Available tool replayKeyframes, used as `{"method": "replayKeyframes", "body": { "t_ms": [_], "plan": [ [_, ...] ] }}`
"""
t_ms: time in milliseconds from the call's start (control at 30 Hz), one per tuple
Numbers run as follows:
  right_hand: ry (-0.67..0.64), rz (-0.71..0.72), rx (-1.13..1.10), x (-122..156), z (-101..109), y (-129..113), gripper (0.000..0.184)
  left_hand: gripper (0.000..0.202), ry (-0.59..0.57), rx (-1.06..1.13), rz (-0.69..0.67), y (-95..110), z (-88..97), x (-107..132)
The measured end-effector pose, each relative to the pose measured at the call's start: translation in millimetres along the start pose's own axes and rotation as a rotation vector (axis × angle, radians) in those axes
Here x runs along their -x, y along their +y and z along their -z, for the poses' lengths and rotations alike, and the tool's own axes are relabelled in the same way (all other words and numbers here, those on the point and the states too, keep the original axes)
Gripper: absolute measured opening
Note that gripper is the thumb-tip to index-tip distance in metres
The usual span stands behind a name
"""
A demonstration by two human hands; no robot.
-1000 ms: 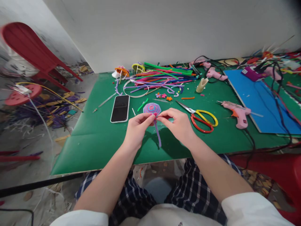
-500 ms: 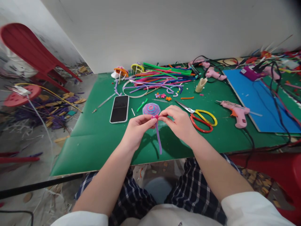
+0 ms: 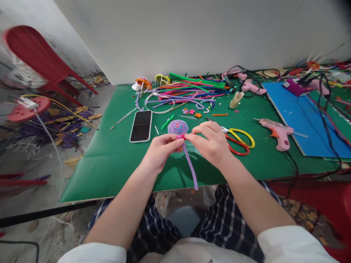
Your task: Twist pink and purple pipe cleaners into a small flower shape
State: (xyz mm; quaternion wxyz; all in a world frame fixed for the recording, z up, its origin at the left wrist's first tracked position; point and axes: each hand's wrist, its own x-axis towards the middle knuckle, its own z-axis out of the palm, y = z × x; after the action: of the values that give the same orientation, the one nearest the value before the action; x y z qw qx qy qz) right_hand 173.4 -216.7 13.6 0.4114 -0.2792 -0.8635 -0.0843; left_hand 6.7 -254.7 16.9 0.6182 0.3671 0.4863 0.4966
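Observation:
My left hand point(image 3: 161, 151) pinches a small pink pipe-cleaner flower point(image 3: 180, 136) between thumb and fingertips, above the table's front part. From it a purple pipe-cleaner stem point(image 3: 191, 166) hangs down toward the table edge. The fingers of my right hand point(image 3: 210, 140) are curled in, and one fingertip presses against the flower's right side. Just beyond the fingertips is a round disc of coiled pink, purple and blue pipe cleaner point(image 3: 178, 126); whether it joins the flower is hidden. Scissors point(image 3: 240, 138) with yellow and red handles lie beside my right hand, their blades partly covered.
A phone point(image 3: 140, 126) lies left on the green table point(image 3: 109, 164). Behind are small flowers point(image 3: 192, 111) and a pile of pipe cleaners point(image 3: 192, 89). On the right are a pink glue gun point(image 3: 278, 132) with a cord and a blue board point(image 3: 298, 117).
The purple stem has swung right and toward me. My right hand's upper finger has lifted back from the flower, and the hand now covers more of the scissor blades. My left hand keeps its pinch.

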Motion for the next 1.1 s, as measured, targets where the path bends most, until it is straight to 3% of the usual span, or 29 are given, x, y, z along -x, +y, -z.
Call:
{"method": "replayKeyframes", "body": {
  "t_ms": [367,567,800,1100],
  "plan": [
    [-0.028,0.012,-0.077,0,-2,0,0.018,0.017,0.013,-0.158,-0.155,1,0.7,2],
    [-0.043,0.025,-0.028,2,-3,2,0.017,0.024,-0.044,-0.169,-0.107,9,8.7,1],
    [-0.110,0.019,-0.015,2,-5,0,0.018,0.024,0.035,-0.317,-0.195,10,8.0,2],
    [0.005,-0.027,-0.147,2,-7,-2,0.012,0.018,-0.006,-0.160,-0.135,5,7.2,1]
  ]
}}
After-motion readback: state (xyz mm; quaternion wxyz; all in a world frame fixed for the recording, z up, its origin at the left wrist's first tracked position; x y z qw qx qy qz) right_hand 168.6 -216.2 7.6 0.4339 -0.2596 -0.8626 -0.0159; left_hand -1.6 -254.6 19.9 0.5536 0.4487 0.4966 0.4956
